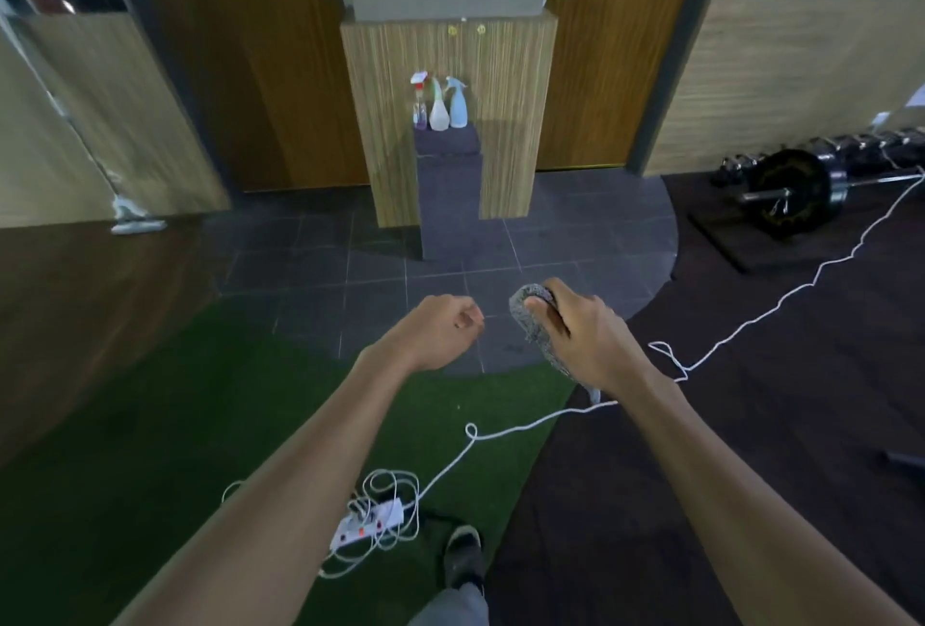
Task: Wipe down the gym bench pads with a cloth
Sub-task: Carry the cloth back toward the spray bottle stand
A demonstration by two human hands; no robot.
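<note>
My right hand (585, 335) grips a grey cloth (533, 325), bunched at the fingers and hanging down past the wrist. My left hand (443, 330) is held out beside it with its fingers loosely curled and nothing in it. Both hands hover above the dark tiled floor. Ahead, three spray bottles (439, 104) stand on a dark step against a wooden column. No bench pad is in view.
A white cable (781, 305) runs across the floor from the right to a power strip (370, 523) near my foot (463, 555). A barbell with a black plate (796, 192) lies at the right. Green turf (150, 425) covers the floor at the left.
</note>
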